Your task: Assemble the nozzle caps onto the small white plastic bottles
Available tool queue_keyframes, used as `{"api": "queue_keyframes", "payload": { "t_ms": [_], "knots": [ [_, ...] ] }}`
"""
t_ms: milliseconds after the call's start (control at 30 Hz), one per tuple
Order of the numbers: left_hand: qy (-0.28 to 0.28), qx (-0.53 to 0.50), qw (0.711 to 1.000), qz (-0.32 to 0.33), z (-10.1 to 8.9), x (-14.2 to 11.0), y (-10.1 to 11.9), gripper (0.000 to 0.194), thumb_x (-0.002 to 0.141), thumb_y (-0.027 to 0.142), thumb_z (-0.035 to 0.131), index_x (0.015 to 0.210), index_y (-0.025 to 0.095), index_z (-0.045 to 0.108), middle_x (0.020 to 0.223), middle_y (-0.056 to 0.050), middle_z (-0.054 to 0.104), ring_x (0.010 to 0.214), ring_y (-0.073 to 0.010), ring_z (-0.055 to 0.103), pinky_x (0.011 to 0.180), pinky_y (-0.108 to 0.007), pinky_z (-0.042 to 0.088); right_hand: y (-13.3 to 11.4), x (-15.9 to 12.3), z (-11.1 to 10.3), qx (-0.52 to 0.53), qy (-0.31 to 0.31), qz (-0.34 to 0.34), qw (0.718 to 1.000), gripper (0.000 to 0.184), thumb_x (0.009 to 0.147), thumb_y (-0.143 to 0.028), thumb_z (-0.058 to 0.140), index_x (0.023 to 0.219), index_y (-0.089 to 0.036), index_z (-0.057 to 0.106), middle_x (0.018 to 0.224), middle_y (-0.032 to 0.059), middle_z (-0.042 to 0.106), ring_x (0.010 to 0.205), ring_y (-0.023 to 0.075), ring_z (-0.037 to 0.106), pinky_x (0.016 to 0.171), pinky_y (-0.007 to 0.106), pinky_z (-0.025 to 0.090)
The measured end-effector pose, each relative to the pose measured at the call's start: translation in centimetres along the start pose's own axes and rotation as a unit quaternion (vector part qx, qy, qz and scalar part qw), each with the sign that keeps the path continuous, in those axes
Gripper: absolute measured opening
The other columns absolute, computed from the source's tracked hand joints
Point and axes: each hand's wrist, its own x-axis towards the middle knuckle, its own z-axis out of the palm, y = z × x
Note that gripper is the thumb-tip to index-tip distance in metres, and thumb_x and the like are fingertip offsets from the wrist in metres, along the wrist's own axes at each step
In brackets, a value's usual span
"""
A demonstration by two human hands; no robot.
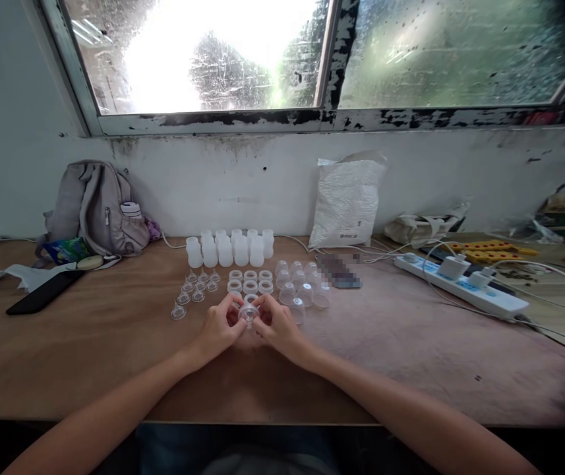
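Both my hands meet at the middle of the table, with a clear bottle teat (249,315) pinched between them. My left hand (220,326) grips its left side with thumb and fingers, and my right hand (278,328) grips the right side. Whether a ring is joined to the teat, I cannot tell. Just beyond my fingers lie several white screw rings (250,287) in rows. Left of them stand several clear teats (198,295). Several transparent domed caps (305,294) are grouped to the right. White bottles (240,251) stand in rows behind the rings.
A grey backpack (97,208) and a black phone-like slab (45,292) are at the left. A white plastic mailer bag (346,204) leans on the wall. To the right lie a blurred-out flat object (344,274), a power strip (460,284) with cables, and yellow parts (494,251).
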Motion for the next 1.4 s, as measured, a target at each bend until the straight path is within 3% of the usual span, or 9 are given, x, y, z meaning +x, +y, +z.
{"api": "queue_keyframes", "payload": {
  "t_ms": [200,500,733,1033,1267,1400],
  "knots": [
    [-0.003,0.026,1.0,0.012,0.1,-0.1,0.0,0.014,0.069,0.016,0.05,0.082,0.019,0.046,0.057,0.005,0.052,0.047,-0.0076,0.045,0.047,-0.017,0.034,0.2,0.0,0.3,-0.022,0.011,-0.003,1.0,0.012,0.065,-0.011,0.046,0.074,-0.019,0.044,0.054,-0.0065,0.044,0.047,0.0077,0.042,0.046,0.018,0.032],
    [-0.033,-0.026,0.999,0.031,0.3,0.0,-0.5,0.023,0.07,0.014,0.049,0.093,0.018,0.045,0.077,-0.001,0.059,0.064,-0.0112,0.056,0.055,-0.02,0.045,0.6,0.0,0.3,-0.042,-0.002,-0.03,0.999,0.021,0.067,-0.011,0.045,0.086,-0.019,0.044,0.059,-0.0048,0.048,0.051,0.0086,0.047,0.048,0.017,0.037],
    [-0.033,-0.028,0.998,0.044,0.2,-0.2,-0.3,0.023,0.073,0.015,0.049,0.095,0.018,0.047,0.079,-0.002,0.062,0.068,-0.0129,0.06,0.061,-0.022,0.048,0.9,-0.1,0.4,-0.04,0.002,-0.039,0.998,0.023,0.069,-0.014,0.048,0.091,-0.02,0.041,0.062,-0.0034,0.052,0.052,0.0095,0.051,0.05,0.018,0.04],
    [-0.021,0.013,0.999,0.039,0.1,0.0,-0.4,0.02,0.074,0.018,0.049,0.094,0.017,0.048,0.07,0.0,0.06,0.056,-0.0098,0.055,0.052,-0.019,0.042,0.4,-0.1,0.6,-0.05,0.019,0.001,0.999,0.023,0.069,-0.018,0.049,0.09,-0.019,0.04,0.056,-0.006,0.046,0.047,0.009,0.046,0.046,0.018,0.036],
    [-0.022,0.031,0.999,0.029,0.3,-0.2,0.1,0.022,0.072,0.017,0.048,0.094,0.018,0.049,0.063,0.003,0.057,0.049,-0.008,0.049,0.049,-0.018,0.039,0.3,-0.3,0.2,-0.091,0.006,-0.058,0.994,0.019,0.072,-0.019,0.048,0.09,-0.018,0.041,0.054,-0.0066,0.043,0.045,0.0084,0.042,0.047,0.018,0.033],
    [-0.015,0.037,0.999,0.03,0.4,-0.3,0.2,0.021,0.072,0.016,0.048,0.092,0.018,0.05,0.057,0.005,0.053,0.047,-0.0077,0.048,0.049,-0.018,0.039,0.7,-0.2,0.3,-0.107,0.021,-0.051,0.993,0.015,0.075,-0.024,0.048,0.087,-0.019,0.042,0.05,-0.0078,0.04,0.044,0.0084,0.041,0.047,0.018,0.031]
  ]
}}
